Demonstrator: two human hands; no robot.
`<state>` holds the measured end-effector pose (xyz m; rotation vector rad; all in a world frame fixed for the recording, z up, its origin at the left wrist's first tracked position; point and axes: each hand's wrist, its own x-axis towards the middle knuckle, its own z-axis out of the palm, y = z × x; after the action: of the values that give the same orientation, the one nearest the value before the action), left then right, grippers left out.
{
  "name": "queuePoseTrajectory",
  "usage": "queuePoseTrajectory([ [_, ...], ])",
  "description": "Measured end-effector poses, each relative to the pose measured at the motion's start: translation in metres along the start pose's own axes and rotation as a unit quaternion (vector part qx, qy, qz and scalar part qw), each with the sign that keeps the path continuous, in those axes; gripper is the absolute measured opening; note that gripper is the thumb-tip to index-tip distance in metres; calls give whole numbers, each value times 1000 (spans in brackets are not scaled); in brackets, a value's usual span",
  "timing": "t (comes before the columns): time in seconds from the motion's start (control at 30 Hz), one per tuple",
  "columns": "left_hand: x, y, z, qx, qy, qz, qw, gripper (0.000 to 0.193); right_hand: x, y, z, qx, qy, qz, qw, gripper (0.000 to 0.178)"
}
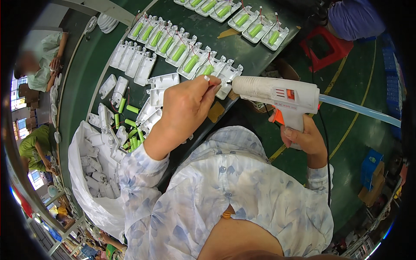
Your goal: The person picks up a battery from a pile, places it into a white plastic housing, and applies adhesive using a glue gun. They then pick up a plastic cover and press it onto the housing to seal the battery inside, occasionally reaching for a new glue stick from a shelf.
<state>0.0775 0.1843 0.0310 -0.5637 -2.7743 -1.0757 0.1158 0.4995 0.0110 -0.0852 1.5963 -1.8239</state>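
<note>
My right hand (pixel 303 136) grips the handle of a white glue gun (pixel 273 92), its fingers around the orange trigger. A long translucent glue stick (pixel 359 109) runs out of the gun's back end. The nozzle points left, at the near end of a row of white plastic housings (pixel 225 90). Beside the nozzle, the thumb and fingers of my left hand (pixel 182 112) are pinched together over these housings; what they hold is too small or hidden to make out. Green cylindrical batteries (pixel 190 63) with thin red and dark wires lie in many of the housings.
Loose green batteries (pixel 132 109) and a white plastic bag (pixel 80 173) full of white parts are at the left. More filled housings (pixel 255 29) line the far table edge. A red stool (pixel 325 47) stands at the right; a dark cable (pixel 329 173) hangs near my right arm.
</note>
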Motion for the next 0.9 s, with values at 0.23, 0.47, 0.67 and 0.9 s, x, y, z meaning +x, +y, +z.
queuePoseTrajectory([
  [0.23,27,-12,28,102,107,112,983,10,-1,1,0,4,17,-3,1000,48],
  [0.47,30,-26,58,189,63,70,977,8,-5,9,-2,47,16,-21,999,51],
  [0.67,32,-29,66,192,70,70,976,9,-6,12,-2,49,17,-26,998,53],
  [0.9,27,-26,59,208,89,55,972,16,-2,11,0,29,26,-33,999,44],
])
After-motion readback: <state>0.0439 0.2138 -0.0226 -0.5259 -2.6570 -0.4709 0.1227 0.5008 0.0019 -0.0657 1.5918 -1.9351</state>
